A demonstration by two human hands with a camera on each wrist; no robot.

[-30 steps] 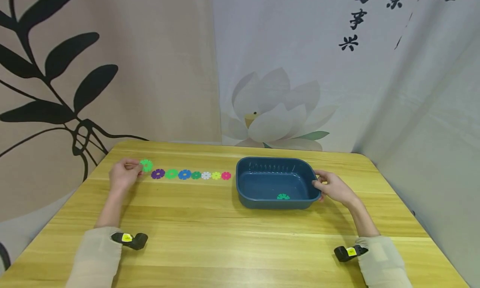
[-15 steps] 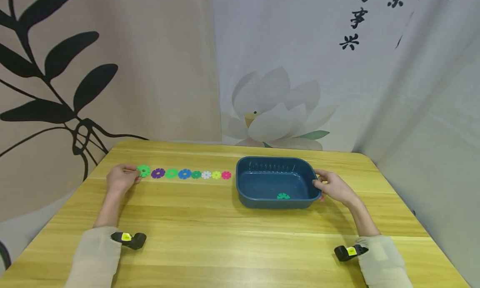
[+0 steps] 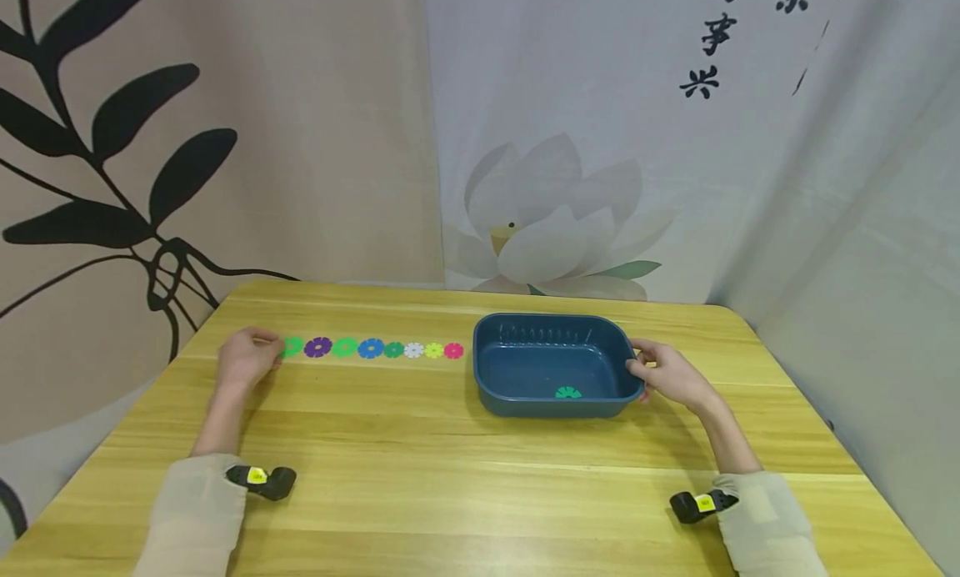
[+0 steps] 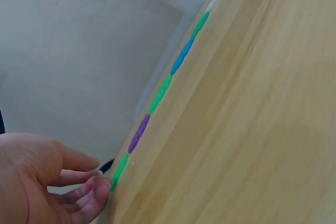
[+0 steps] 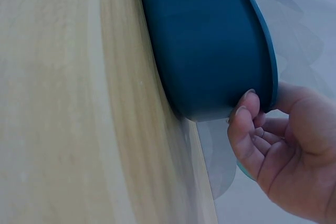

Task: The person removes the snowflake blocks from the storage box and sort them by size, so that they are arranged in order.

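Note:
In the head view my left hand (image 3: 246,360) is at the left end of a row of flower-shaped plastic discs. Its fingertips touch the left edge of the end light-green disc (image 3: 294,347), which lies flat and is partly hidden by them. To the right the row runs through a purple disc (image 3: 318,348), a second light-green disc (image 3: 344,348), a blue disc (image 3: 371,348) and several more. My right hand (image 3: 670,378) grips the right rim of a dark blue plastic basin (image 3: 555,408), thumb and fingers on either side of the wall.
Inside the basin lies a green disc (image 3: 567,392), partly hidden by the front wall. The wooden table (image 3: 450,494) ends at the back against a printed curtain (image 3: 337,143). A pink disc (image 3: 453,351) closes the row just left of the basin.
My left hand has lowered the light-green disc to the table at the row's left end, then slid it slightly right toward the purple one. The right hand and basin have stayed put.

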